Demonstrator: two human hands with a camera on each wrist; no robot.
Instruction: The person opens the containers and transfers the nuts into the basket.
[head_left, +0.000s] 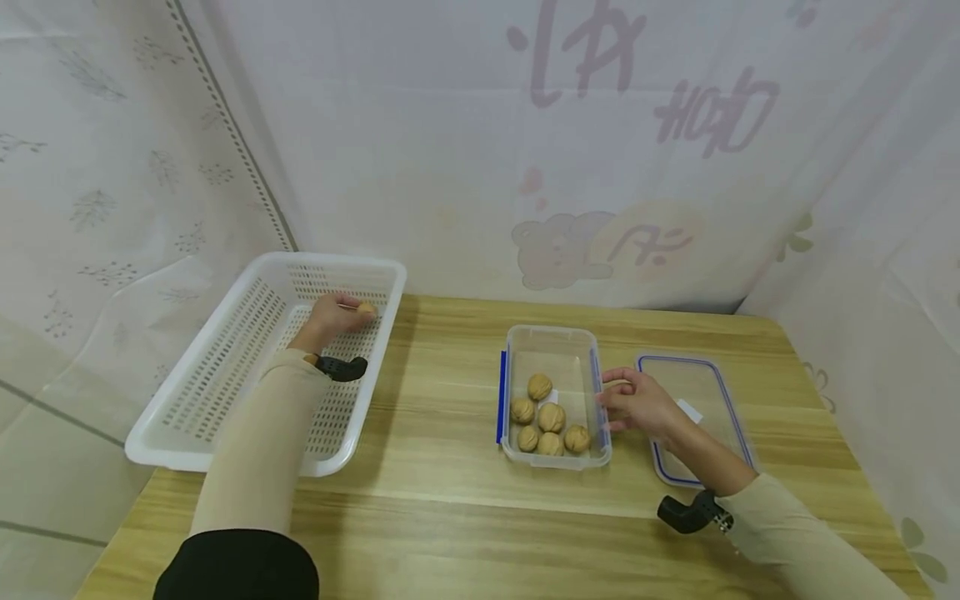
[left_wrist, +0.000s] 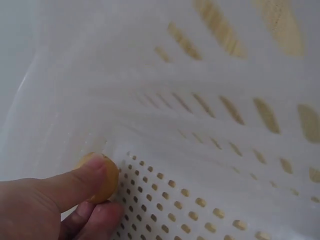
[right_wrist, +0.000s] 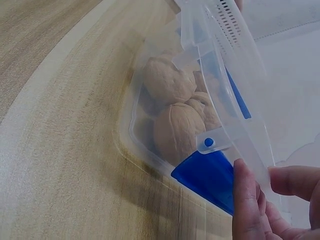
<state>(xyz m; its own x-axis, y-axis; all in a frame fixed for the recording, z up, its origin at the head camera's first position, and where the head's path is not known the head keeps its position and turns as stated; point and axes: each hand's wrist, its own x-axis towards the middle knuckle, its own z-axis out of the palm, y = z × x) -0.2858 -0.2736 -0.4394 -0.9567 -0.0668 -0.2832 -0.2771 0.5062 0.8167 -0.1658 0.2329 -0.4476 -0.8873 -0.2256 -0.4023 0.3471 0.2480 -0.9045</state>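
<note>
In the head view my left hand (head_left: 330, 320) is down inside the white plastic basket (head_left: 330, 260), near its far right corner. It pinches a walnut (head_left: 367, 309) between thumb and fingers; the left wrist view has this walnut (left_wrist: 111, 182) close over the perforated floor. A clear container (head_left: 564, 354) with blue side latches stands mid-table, several walnuts (head_left: 551, 417) grouped in its near half. My right hand (head_left: 641, 404) holds this container's right rim. Thumb and fingers lie on either side of the rim (right_wrist: 257, 155) in the right wrist view, by a blue latch (right_wrist: 207, 182).
A clear lid (head_left: 678, 375) with a blue seal lies on the wooden table (head_left: 450, 400), right of the container and partly under my right forearm. The basket stands at the table's left side. Printed curtains (head_left: 420, 167) hang behind and at both sides.
</note>
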